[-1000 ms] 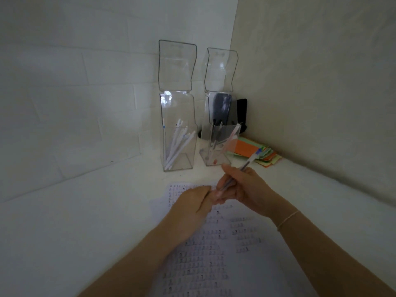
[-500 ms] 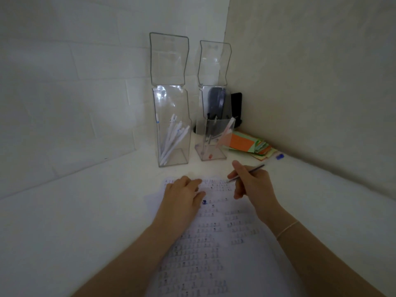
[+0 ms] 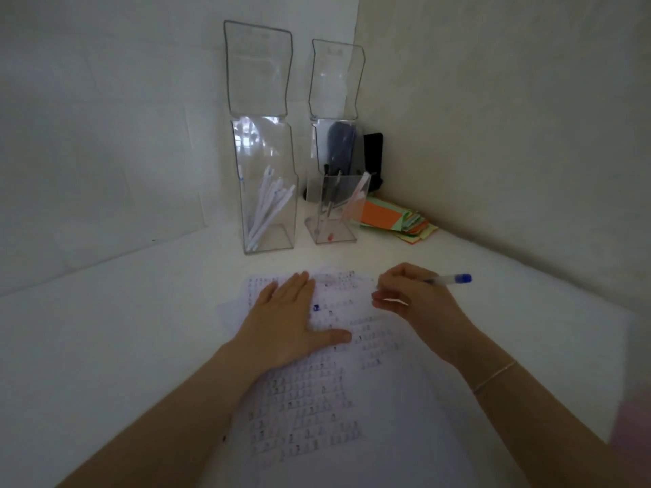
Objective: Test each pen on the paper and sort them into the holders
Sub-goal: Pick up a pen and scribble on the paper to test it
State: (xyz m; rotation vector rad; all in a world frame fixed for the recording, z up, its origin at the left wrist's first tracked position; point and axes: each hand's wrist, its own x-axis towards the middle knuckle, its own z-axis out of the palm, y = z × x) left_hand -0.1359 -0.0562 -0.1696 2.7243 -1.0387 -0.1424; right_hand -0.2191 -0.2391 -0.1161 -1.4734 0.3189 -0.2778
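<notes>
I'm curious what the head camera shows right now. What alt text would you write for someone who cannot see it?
A person's right hand holds a blue-capped pen over a sheet of paper covered in small marks, while the left hand lies flat on it. Behind stand two clear holders: the left holder with white pens, the right holder with a few others, beside a stack of coloured paper.

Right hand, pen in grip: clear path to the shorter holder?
Probably yes. The right hand grips the pen just in front of the shorter holder, whose front is low and open. Nothing stands between them; the left hand lies flat on the paper.
</notes>
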